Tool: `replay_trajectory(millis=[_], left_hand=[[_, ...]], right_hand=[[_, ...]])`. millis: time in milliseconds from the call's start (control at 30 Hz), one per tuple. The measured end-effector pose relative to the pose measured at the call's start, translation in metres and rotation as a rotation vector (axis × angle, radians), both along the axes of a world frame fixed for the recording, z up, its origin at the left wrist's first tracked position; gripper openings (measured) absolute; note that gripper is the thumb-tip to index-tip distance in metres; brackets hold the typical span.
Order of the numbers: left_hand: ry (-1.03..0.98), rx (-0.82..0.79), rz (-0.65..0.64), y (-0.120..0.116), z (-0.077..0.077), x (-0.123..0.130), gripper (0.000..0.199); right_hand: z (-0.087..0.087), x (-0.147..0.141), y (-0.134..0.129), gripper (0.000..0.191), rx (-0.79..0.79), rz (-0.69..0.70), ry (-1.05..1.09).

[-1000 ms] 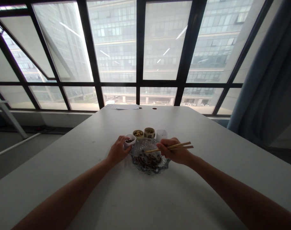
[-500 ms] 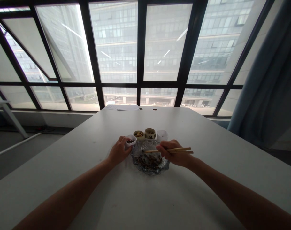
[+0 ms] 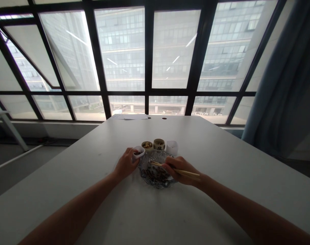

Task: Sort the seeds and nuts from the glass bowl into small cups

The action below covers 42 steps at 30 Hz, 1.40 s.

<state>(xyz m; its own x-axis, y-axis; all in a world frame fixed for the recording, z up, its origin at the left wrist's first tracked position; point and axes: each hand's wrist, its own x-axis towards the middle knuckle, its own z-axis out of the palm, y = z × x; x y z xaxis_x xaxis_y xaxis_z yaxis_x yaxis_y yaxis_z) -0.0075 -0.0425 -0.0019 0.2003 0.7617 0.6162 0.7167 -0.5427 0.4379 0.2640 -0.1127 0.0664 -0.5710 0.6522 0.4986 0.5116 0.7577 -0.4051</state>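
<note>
My left hand [image 3: 126, 164] is closed on a small white cup [image 3: 141, 152] with dark bits inside, at the left rim of a clear glass bowl [image 3: 158, 185]. Dark reddish-brown pieces [image 3: 157, 174] lie in the bowl; their kind is too small to tell. My right hand [image 3: 179, 168] grips a pair of wooden chopsticks [image 3: 186, 173], their tips over the bowl's left part near the cup. Whether anything is pinched between the tips is too small to make out. My fingers hide the middle of the chopsticks.
Behind the bowl stand a cup of light-brown pieces [image 3: 147, 145], a cream cup with a dark character [image 3: 159, 145] and a second white cup [image 3: 172, 147]. Papers [image 3: 130, 116] lie at the far edge of the white table [image 3: 149, 214]. A blue curtain [image 3: 267, 88] hangs at right.
The chopsticks have turned in my right hand: their back ends are lower and the tips point up and left. Left hand still holds the white cup. The view has tilted slightly.
</note>
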Motion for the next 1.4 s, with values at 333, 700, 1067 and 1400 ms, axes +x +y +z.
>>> replay_trajectory(millis=[333, 700, 1067, 1400], left_hand=[[-0.008, 0.017, 0.002, 0.0, -0.001, 0.0, 0.029], [0.022, -0.013, 0.025, -0.001, 0.001, 0.001, 0.031], [0.029, -0.027, 0.035, 0.0, 0.001, 0.001, 0.034], [0.007, -0.003, 0.026, 0.001, -0.001, 0.0, 0.037]], right_hand=[[-0.001, 0.002, 0.002, 0.04, -0.068, -0.004, 0.045], [0.009, 0.011, 0.005, 0.046, -0.096, -0.033, 0.181], [0.008, 0.009, 0.009, 0.046, -0.117, -0.03, 0.129], [0.009, 0.008, 0.006, 0.044, -0.006, 0.028, 0.057]])
